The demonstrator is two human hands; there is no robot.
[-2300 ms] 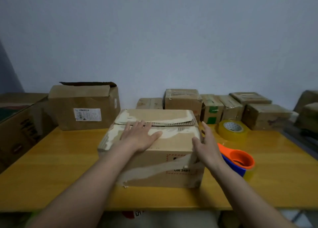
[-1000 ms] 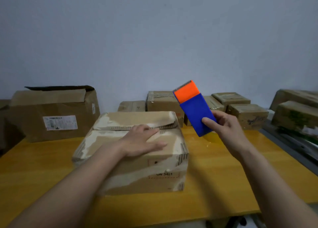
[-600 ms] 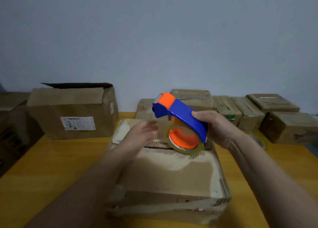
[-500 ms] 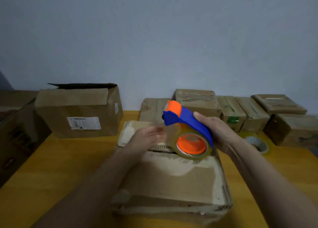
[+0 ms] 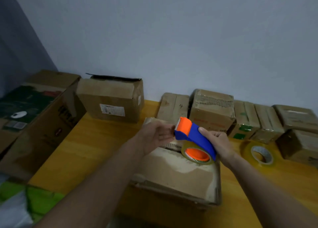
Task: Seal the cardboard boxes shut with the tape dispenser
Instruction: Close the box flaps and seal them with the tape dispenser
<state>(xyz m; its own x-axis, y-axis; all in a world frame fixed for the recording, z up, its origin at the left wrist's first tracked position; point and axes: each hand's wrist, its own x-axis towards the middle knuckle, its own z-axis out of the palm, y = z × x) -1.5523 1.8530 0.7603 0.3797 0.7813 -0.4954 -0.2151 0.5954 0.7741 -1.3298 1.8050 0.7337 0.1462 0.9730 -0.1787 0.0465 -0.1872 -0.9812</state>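
Tape dispenser [image 5: 195, 138] in right hand [image 5: 218, 143], left hand [image 5: 157, 136] fingers at its nose

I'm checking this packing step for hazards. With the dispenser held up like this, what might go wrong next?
1. The left hand reaches right at the serrated blade on the tape dispenser; its fingers might get nicked pulling the tape free.
2. The right hand holds the dispenser and neither hand holds the cardboard box, so it may slide when taping starts.
3. The box top looks torn and patchy; new tape may stick poorly.
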